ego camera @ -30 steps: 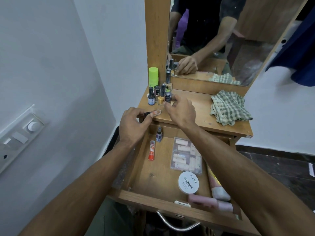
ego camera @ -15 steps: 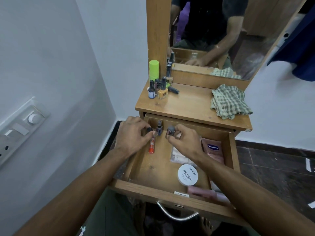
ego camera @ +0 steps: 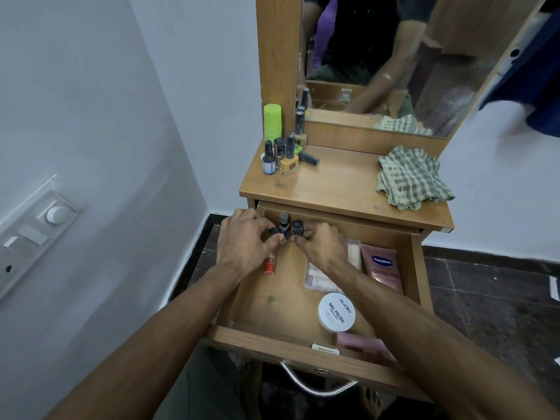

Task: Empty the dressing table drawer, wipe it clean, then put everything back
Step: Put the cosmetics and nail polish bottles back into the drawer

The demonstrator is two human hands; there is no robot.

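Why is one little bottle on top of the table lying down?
Why, the pictures cannot tell. It is tipped: the dark-capped bottle lies on its side on the tabletop, while the yellow bottle beside it stands upright.

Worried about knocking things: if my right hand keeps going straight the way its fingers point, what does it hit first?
Probably the small dark bottle just beyond your right hand, though depth is unclear.

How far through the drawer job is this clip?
Early, still emptying. Done: several bottles stand on the tabletop. In hand: left hand and right hand pick small bottles at the drawer's back. Left: tub, Vaseline tube, wiping with cloth, refilling.
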